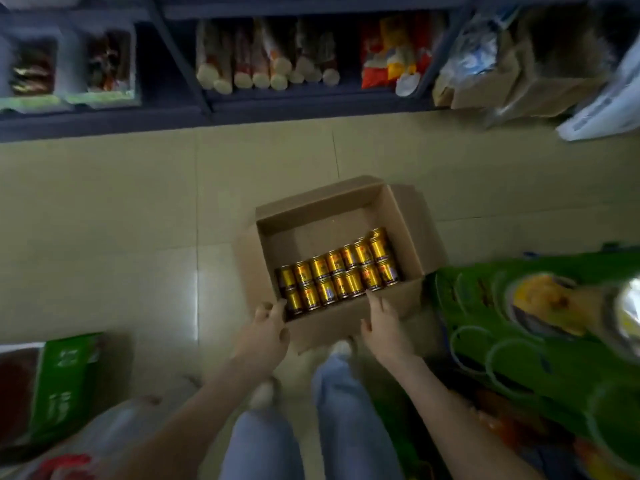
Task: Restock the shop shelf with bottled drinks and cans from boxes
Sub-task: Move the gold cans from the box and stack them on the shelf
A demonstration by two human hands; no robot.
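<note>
Looking down, we see an open cardboard box (313, 216) on the tiled floor (138, 220) of a shop aisle, with a person standing at its near side. Gold cans (337, 273) stand upright in two rows along the box's near wall, and the far half of the box bottom is bare.

The left hand (268, 329) grips the box's near-left corner, its fingers (265, 311) curled over the edge and the thumb against the outer wall. The right hand (382, 323) rests at the near rim further right. Its fingers (373, 299) are loosely spread and straight, with the forefinger reaching towards the nearest row of cans; we cannot tell whether it touches one.

Across the far side runs the dark shelf (242, 110), stocked with packets and rolls too blurred for us to identify. A green printed pack (540, 348) lies just right of the box and a green carton (65, 382) sits near left. Pale jeans (346, 417) and a light shoe (341, 348) show below the hands.
</note>
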